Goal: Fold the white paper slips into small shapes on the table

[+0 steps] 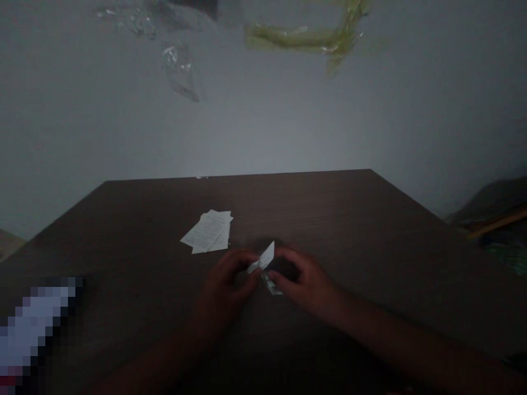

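Over the near middle of the table, my left hand [231, 278] pinches a small white paper slip [267, 255] between thumb and fingertips. One corner of the slip sticks up, and faint print shows on it. My right hand [305, 278] closes on the same paper from the other side, its thumb low and its fingers behind. Below the right thumb hangs a crinkled, shiny pale piece [272, 285]; whether it is part of the slip I cannot tell. Beyond the left hand lies a loose pile of printed paper slips [211, 231], fanned over one another.
The brown wooden table [313, 208] reaches back to a grey wall [263, 126]. Yellow tape [296, 38] and clear tape [179, 68] cling to the wall. A pixelated bright, dark-edged object [37, 323] lies at the left. Dim items [502, 219] stand beyond the right edge.
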A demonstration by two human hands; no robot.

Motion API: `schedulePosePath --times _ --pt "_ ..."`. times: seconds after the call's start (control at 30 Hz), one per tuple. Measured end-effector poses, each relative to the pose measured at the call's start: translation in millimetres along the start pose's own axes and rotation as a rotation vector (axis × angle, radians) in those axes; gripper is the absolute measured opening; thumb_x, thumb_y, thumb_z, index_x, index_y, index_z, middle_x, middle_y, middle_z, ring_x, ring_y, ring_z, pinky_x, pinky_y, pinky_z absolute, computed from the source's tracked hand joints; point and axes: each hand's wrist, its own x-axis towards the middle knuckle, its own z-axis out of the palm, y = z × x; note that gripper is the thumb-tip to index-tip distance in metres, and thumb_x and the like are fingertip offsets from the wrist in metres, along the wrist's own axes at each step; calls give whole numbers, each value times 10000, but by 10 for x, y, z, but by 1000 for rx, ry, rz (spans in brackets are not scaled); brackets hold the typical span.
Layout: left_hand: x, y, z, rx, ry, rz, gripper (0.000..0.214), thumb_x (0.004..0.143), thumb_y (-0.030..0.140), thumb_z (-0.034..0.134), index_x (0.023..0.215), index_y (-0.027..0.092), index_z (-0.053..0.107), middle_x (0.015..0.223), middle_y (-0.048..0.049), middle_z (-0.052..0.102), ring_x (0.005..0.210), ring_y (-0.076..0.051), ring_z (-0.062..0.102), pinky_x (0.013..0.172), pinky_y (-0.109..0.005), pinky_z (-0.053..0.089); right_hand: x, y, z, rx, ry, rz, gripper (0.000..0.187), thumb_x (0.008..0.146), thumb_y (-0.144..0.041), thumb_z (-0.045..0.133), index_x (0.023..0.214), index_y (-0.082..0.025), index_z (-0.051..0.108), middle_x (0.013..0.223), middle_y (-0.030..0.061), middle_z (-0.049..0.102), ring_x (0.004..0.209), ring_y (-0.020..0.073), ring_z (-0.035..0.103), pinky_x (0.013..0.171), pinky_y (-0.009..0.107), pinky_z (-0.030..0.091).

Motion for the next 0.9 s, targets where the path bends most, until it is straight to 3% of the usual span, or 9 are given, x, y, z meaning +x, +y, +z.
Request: schedulePosePath --times 0.07,0.13,0.3,0.43,0.63,0.9 --pt "47 -18 -34 -54 6 -107 127 889 385 783 952 274 794 1024 -47 846 998 -291 817 943 -436 670 -3 0 -84 -162 -68 -25 426 887 -304 925 1273 -257 750 1353 124 771 1313 347 698 1144 532 565" --pt "91 -42 -74 -73 17 -179 176 895 420 780 968 261 794 993 -42 851 966 -288 819 896 -416 665 -9 2 -151 -298 -170 -7 494 827 -282 981 1258 -233 747 1387 151 748 1341 376 680 1143 544 565" --pt "149 -144 -124 -79 9 -268 247 894 462 816 994 236 820 979 -56 871 934 -288 822 823 -374 647 -25 19 -228 -342 -377 -10 263 913 -127 856 1141 -225 766 1225 97 769 1213 302 728 1069 461 591" --pt "129 -215 -122 -37 -74 -119 182 939 411 787 1022 254 829 999 -45 860 948 -262 819 854 -370 654 -35 13 -232 -195 -434 -92 296 934 -120 834 1191 -253 768 1255 80 784 1217 281 735 1077 438 584" --pt "92 -228 -149 61 -214 107 76 989 298 770 977 255 831 1097 -70 845 1019 -261 807 958 -418 653 15 86 -246 -117 -322 -15 339 870 -168 924 1115 -283 719 1191 42 772 1110 265 740 973 405 580" --pt "112 -284 -145 105 -270 161 76 989 247 756 988 258 831 1109 -56 837 976 -239 807 944 -402 673 68 189 -260 -54 -308 32 206 901 -188 877 1014 -265 723 1025 2 776 921 209 712 847 351 543"
